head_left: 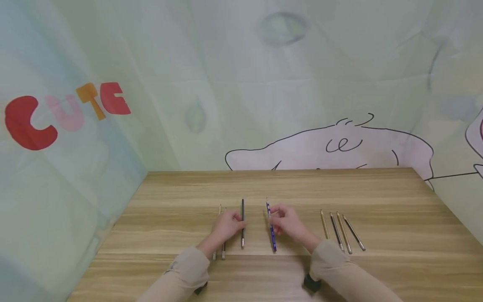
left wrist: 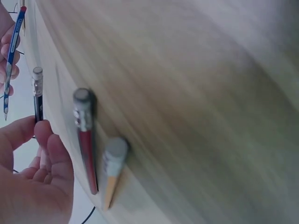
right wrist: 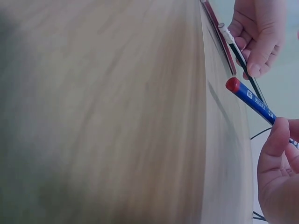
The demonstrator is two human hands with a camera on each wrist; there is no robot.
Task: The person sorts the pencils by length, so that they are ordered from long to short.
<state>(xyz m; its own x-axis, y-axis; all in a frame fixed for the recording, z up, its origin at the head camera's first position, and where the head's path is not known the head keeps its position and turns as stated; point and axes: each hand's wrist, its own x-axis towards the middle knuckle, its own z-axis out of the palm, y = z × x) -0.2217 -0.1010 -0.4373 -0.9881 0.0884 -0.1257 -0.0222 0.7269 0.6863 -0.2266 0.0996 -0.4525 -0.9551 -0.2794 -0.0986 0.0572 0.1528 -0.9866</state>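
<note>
My left hand (head_left: pixel 227 225) pinches a dark pencil (head_left: pixel 242 240) between thumb and fingers. That pencil has a metal band and a pale eraser, seen in the left wrist view at its near end. In my right hand (head_left: pixel 288 220), thumb and fingertips grip a blue patterned pencil (head_left: pixel 273 241) with a red end, its sharpened tip pointing away. Both pencils stand roughly parallel, a short gap apart. Under and beside the left hand lie a dark red pencil (left wrist: pixel 86 144) and a yellow pencil (left wrist: pixel 111 186), both eraser-tipped and partly hidden by that hand in the head view.
On the right of the wooden table (head_left: pixel 264 277) lies a spread group of several pencils, among them a gold one (head_left: pixel 325 225) and a black one (head_left: pixel 354 233). A printed cloth wall (head_left: pixel 170 126) rises along the table's back and left edges.
</note>
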